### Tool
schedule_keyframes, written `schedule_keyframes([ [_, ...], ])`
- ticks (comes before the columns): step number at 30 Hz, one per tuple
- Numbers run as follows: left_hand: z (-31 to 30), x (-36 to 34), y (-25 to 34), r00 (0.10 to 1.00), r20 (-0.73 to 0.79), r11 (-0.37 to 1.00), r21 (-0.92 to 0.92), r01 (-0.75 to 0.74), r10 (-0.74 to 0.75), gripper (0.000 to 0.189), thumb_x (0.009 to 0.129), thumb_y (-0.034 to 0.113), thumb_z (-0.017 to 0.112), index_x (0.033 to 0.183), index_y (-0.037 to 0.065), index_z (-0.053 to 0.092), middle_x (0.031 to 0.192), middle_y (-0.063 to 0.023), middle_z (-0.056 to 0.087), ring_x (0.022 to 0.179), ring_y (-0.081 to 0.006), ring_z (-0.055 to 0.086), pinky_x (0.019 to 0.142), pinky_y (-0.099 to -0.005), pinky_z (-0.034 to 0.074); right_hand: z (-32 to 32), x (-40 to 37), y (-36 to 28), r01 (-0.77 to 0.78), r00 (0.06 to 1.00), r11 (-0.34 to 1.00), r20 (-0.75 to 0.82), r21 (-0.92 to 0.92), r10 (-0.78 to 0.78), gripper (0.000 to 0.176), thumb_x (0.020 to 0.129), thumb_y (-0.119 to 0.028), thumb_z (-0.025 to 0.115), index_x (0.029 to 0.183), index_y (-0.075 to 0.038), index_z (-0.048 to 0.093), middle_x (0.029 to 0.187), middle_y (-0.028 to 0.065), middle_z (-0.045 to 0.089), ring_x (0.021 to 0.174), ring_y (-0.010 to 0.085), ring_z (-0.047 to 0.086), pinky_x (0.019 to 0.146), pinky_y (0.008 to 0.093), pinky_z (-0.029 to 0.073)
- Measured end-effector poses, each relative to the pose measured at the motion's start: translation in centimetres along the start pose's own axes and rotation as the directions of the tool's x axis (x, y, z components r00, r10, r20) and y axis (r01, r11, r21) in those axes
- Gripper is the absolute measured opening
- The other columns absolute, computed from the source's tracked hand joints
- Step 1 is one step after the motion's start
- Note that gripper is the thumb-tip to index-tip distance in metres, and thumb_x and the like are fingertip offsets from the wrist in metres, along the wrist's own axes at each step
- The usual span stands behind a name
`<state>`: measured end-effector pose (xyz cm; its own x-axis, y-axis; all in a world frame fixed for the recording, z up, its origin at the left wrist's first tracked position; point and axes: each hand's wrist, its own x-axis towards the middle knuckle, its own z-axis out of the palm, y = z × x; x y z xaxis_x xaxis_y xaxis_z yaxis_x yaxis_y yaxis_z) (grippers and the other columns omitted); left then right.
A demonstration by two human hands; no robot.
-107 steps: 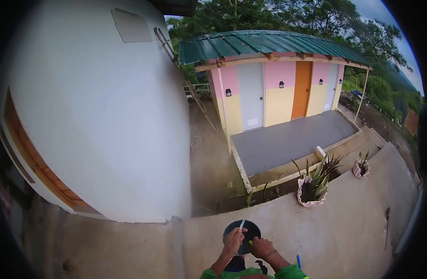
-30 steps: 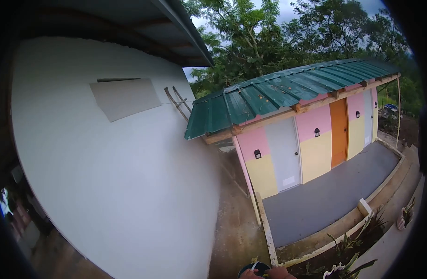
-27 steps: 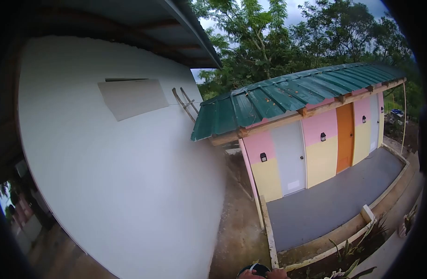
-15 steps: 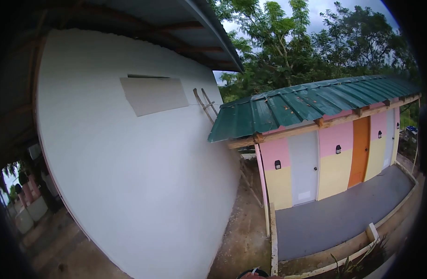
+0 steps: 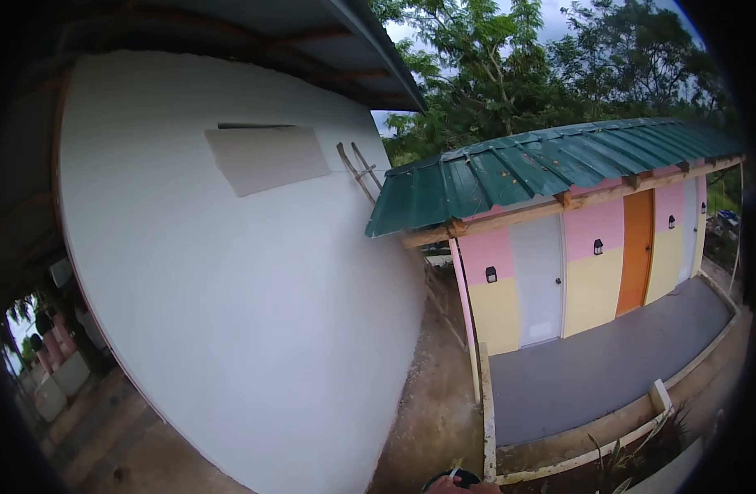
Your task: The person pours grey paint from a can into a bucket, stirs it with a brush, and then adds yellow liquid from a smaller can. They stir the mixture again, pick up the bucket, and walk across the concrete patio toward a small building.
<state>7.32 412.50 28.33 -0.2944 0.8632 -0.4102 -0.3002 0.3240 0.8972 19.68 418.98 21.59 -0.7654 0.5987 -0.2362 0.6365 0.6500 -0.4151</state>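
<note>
At the bottom edge, a small patch of skin point(image 5: 445, 487) shows from a hand, with a second bit beside it to the right. These parts touch or overlap the dark round rim of a container point(image 5: 470, 476), perhaps a bucket or pot. A pale, narrow piece point(image 5: 454, 474) crosses that rim, and I cannot make out what it is. Most of the hands and the container lie below the view. Which hand is which, and how the fingers are closed, does not show.
A large white wall point(image 5: 254, 305) with a grey-beige panel point(image 5: 269, 160) fills the left. A wooden ladder point(image 5: 360, 174) leans near its far corner. On the right is a low pink-and-yellow building with a green roof point(image 5: 509, 177), an orange door point(image 5: 635, 255) and a raised grey porch point(image 5: 592, 370).
The view has tipped down slightly, so the buildings sit a little higher. More of the dark rim and the skin beside it shows at the bottom edge.
</note>
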Motion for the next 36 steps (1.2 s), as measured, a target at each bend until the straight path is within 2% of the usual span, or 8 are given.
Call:
schedule_keyframes([
  [7,-0.3,-0.4,-0.5,1.000,0.016,1.000,-0.001,0.008,-0.008,0.028,0.102,0.024,0.042,0.105,0.003,0.059,0.066,0.0053,0.043,0.051,-0.0033,0.036,0.048,-0.0213,0.030,-0.3,-1.3,-0.7,0.001,0.970,0.998,-0.242,0.064,0.015,0.027,0.089,-0.030,0.056,0.093,-0.011,0.075,0.093,0.0132,0.073,0.088,0.0319,0.070,0.073,0.0458,0.055],
  [10,-0.6,-0.7,-1.2,1.000,0.012,1.000,0.005,0.004,-0.004,0.028,0.102,0.024,0.042,0.105,0.003,0.059,0.066,0.0054,0.042,0.051,-0.0032,0.035,0.047,-0.0213,0.030,-2.1,-2.3,-1.8,-0.147,0.989,0.987,0.015,-0.064,0.148,0.029,0.088,-0.033,0.058,0.096,-0.010,0.075,0.103,0.0158,0.072,0.090,0.0329,0.070,0.076,0.0455,0.055],
  [13,-1.2,-1.1,-1.9,1.000,0.015,1.000,0.015,0.007,-0.007,0.028,0.102,0.024,0.042,0.105,0.003,0.059,0.066,0.0055,0.042,0.051,-0.0031,0.035,0.047,-0.0212,0.029,0.3,-1.6,-0.8,-0.126,0.992,0.992,0.029,-0.018,0.127,0.029,0.087,-0.033,0.059,0.098,-0.010,0.074,0.103,0.0158,0.072,0.092,0.0313,0.070,0.077,0.0442,0.055],
  [16,-1.3,-1.4,-2.1,1.000,0.026,1.000,0.027,0.003,-0.004,0.028,0.102,0.024,0.042,0.105,0.003,0.059,0.066,0.0056,0.042,0.051,-0.0031,0.035,0.047,-0.0212,0.029,-2.7,-3.0,-2.2,-0.154,0.969,0.988,0.193,-0.008,0.153,0.033,0.085,-0.035,0.059,0.104,-0.013,0.072,0.105,0.0199,0.069,0.098,0.0348,0.069,0.082,0.0484,0.054],
  [21,-1.3,-2.0,-1.9,0.999,0.045,0.999,0.049,-0.008,0.005,0.028,0.102,0.024,0.042,0.105,0.003,0.059,0.065,0.0057,0.042,0.050,-0.0030,0.034,0.047,-0.0212,0.028,-2.9,-3.3,-2.5,-0.164,0.986,0.986,0.019,0.027,0.163,0.021,0.083,-0.027,0.058,0.091,-0.013,0.072,0.097,0.0197,0.070,0.095,0.0344,0.069,0.074,0.0484,0.056],
  [25,-2.2,-2.3,-1.4,0.998,0.009,0.993,0.100,-0.057,0.056,0.028,0.101,0.025,0.042,0.105,0.003,0.060,0.063,0.0058,0.041,0.049,-0.0029,0.034,0.045,-0.0215,0.029,-4.6,-4.9,-3.6,-0.124,0.983,0.991,-0.145,-0.057,0.114,0.022,0.083,-0.027,0.059,0.094,-0.011,0.070,0.088,0.0153,0.070,0.086,0.0328,0.070,0.067,0.0461,0.055],
  [31,-3.2,-1.9,-1.9,0.994,0.002,0.994,-0.008,-0.106,0.106,0.028,0.103,0.024,0.041,0.104,0.003,0.060,0.065,0.0051,0.044,0.051,-0.0033,0.037,0.046,-0.0213,0.031,-5.0,-5.2,-4.4,-0.151,0.987,0.989,0.056,-0.001,0.151,0.020,0.083,-0.025,0.059,0.087,-0.009,0.071,0.088,0.0191,0.071,0.084,0.0356,0.070,0.073,0.0489,0.055],
  [36,-1.9,-2.7,-1.6,0.995,0.034,0.996,0.025,-0.091,0.090,0.028,0.102,0.025,0.042,0.103,0.003,0.060,0.065,0.0050,0.043,0.052,-0.0038,0.039,0.047,-0.0214,0.032,-4.6,-4.5,-5.1,-0.113,0.993,0.994,0.014,-0.001,0.113,0.022,0.085,-0.024,0.055,0.087,-0.011,0.073,0.089,0.0183,0.072,0.086,0.0333,0.071,0.075,0.0465,0.057],
])
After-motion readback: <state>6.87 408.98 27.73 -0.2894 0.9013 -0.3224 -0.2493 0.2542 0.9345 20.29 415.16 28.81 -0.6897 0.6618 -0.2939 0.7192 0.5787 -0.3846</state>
